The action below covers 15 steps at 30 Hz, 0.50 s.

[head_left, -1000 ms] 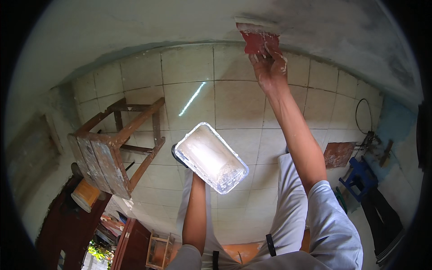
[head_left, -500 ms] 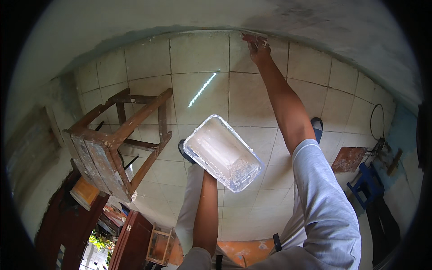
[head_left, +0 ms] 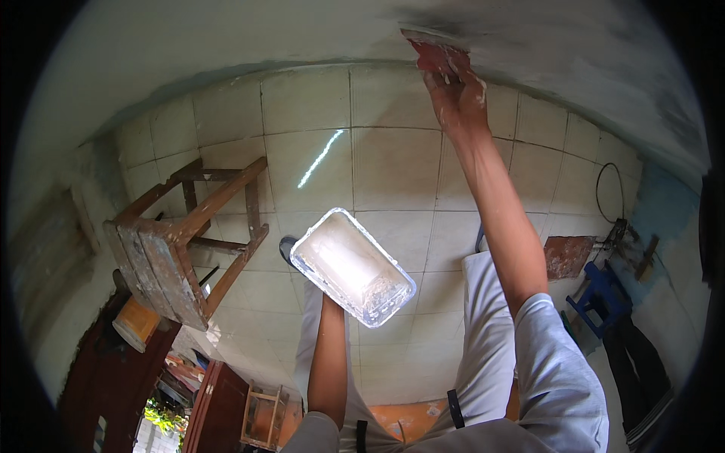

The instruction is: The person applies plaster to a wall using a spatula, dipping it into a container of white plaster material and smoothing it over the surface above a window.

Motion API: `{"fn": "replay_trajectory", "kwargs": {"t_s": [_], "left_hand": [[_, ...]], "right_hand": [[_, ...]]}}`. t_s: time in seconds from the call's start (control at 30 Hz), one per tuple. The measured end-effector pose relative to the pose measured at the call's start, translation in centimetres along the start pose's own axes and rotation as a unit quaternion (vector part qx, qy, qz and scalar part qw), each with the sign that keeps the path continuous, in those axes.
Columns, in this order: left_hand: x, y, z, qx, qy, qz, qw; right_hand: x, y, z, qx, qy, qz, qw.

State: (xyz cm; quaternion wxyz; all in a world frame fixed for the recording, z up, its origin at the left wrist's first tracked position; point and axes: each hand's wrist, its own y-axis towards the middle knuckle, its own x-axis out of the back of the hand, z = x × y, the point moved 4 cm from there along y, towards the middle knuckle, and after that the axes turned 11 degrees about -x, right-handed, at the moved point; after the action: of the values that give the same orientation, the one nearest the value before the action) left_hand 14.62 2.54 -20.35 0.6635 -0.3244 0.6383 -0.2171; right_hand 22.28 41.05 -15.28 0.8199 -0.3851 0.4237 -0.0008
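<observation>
My right hand [head_left: 459, 102] reaches up to the wall at the far side. Its fingers are closed on a red putty spreader [head_left: 438, 57], whose blade edge lies against the wall just above the floor line. White smears show on the hand and the spreader. On the left, a rectangular plastic tub [head_left: 351, 264] with a white-crusted rim holds pale, wet-looking filler. My left forearm [head_left: 329, 355] runs up beneath the tub and bears it. The fingers of that hand are hidden under it.
A worn wooden stool [head_left: 189, 234] stands on the tiles at left. A blue plastic stool [head_left: 600, 298] and a reddish-brown board [head_left: 568, 257] are at right, near a thin wire loop [head_left: 609, 192]. Behind, at lower left, are an open doorway and a small wooden frame [head_left: 264, 415].
My right hand has moved up the wall and slightly right with the spreader, now plainly seen. The tub sits a little lower and further left in view, along with the whole scene's shift.
</observation>
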Motion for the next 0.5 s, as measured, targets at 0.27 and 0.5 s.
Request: {"fn": "replay_trajectory", "kwargs": {"t_s": [0.27,0.5], "left_hand": [[-0.7,1.0,2.8,0.013,-0.002,0.017,1.000],[-0.4,3.1,5.8,0.025,-0.001,0.023,0.999]], "right_hand": [[16.9,6.3,-1.9,-0.020,-0.015,-0.058,0.998],[21.8,20.4,0.1,-0.033,-0.028,-0.139,0.989]]}}
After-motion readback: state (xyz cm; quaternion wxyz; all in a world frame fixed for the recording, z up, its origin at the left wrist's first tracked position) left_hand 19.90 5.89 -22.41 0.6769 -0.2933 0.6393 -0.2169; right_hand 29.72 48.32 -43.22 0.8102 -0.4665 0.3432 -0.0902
